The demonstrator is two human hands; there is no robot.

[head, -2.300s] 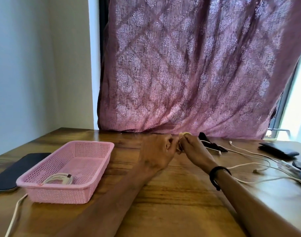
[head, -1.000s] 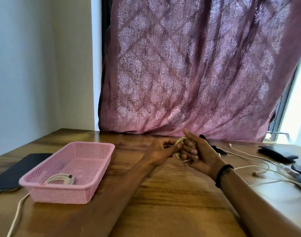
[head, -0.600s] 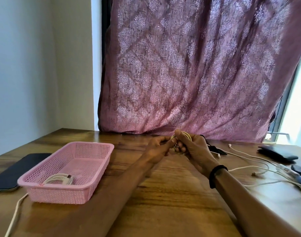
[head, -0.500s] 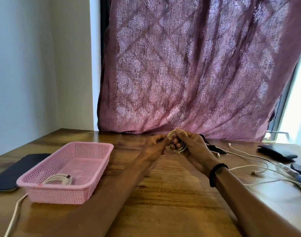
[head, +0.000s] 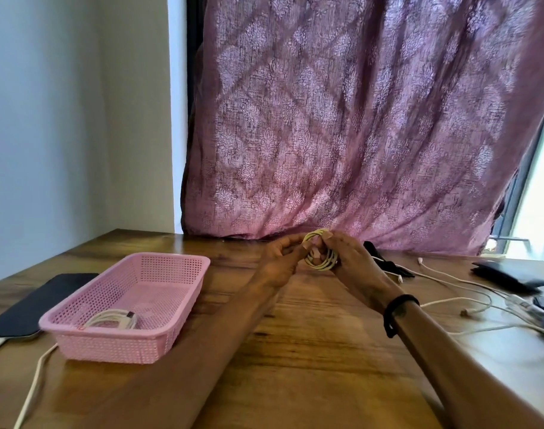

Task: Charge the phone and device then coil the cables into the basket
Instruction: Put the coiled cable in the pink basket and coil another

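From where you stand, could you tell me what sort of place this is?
Probably a room in a home: a wooden table set in a corner against a patterned pink curtain over a window, with a phone and charging cables lying about.

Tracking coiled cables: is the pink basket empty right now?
No, one coiled white cable already lies inside the pink basket.

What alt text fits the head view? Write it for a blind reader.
Both hands, left hand and right hand, hold a coiled cable above a wooden table. A pink basket at left already holds a white coil; loose cables lie at right.
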